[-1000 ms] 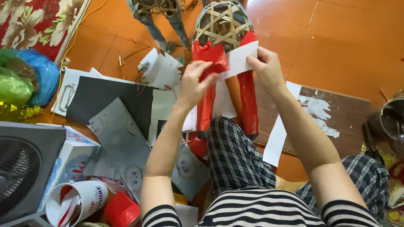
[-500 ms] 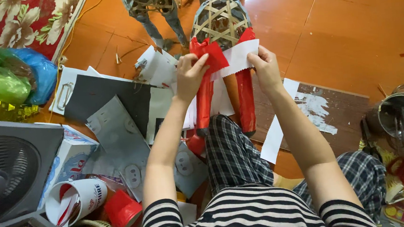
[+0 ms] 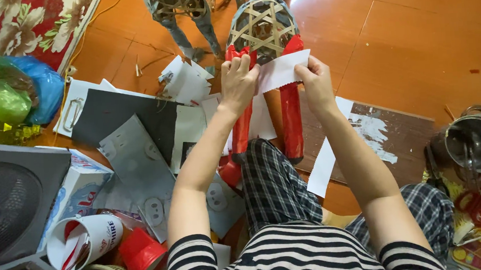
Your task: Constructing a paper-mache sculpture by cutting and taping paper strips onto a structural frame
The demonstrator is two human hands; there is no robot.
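Pinching white paper strip point(image 3: 281, 70) taut, left hand point(image 3: 238, 84) and right hand point(image 3: 316, 84) fingers clamped.

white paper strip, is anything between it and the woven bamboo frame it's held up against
Nothing visible does. The left hand and right hand hold the white paper strip right over the woven bamboo frame, between its two red legs.

The left hand point(image 3: 238, 81) covers one end of the white paper strip point(image 3: 282, 70). The strip hides part of the woven bamboo frame point(image 3: 262, 29). The fan point(image 3: 8, 205) is cut off at the left edge.
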